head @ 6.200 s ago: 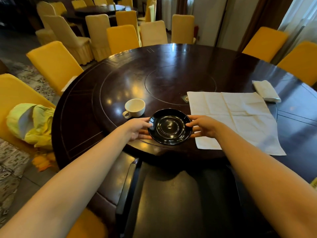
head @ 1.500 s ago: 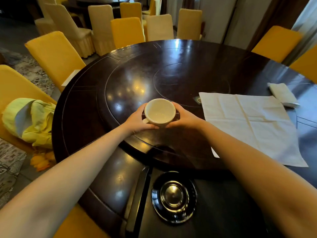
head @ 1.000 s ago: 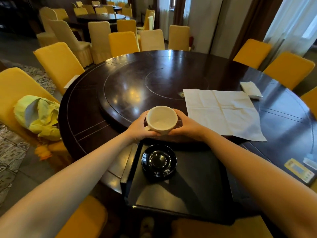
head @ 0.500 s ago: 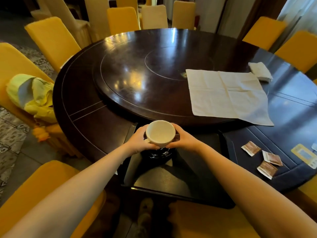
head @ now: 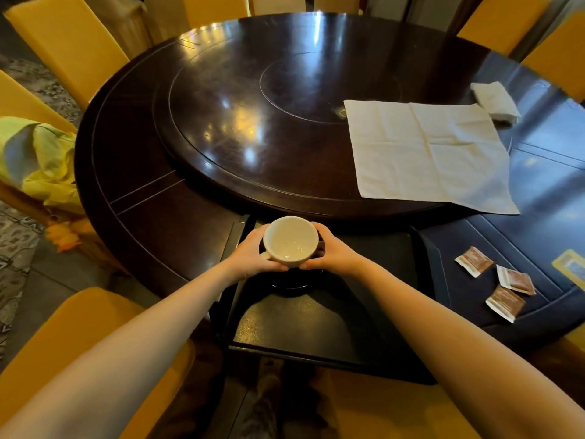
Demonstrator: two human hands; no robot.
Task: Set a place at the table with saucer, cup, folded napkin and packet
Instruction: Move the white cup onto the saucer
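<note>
A white cup (head: pixel 290 240) is held between both hands, upright and empty, its handle towards the left. My left hand (head: pixel 250 256) and my right hand (head: pixel 333 252) wrap its sides. Right under the cup lies the black saucer (head: pixel 292 282), mostly hidden; I cannot tell whether the cup touches it. A white napkin (head: pixel 425 153) lies spread flat on the turntable at the right. Three brown packets (head: pixel 506 303) lie at the near right of the table.
The dark round table (head: pixel 152 213) has a raised turntable (head: pixel 253 131) in its middle. A small folded white cloth (head: pixel 494 101) sits beyond the napkin. Yellow chairs (head: pixel 69 42) ring the table; one at the left carries a yellow-green garment (head: pixel 38 160). A card (head: pixel 571 267) lies far right.
Both hands have brought the cup from the turntable towards me and down over the saucer at the table's near edge. The view has tilted further down.
</note>
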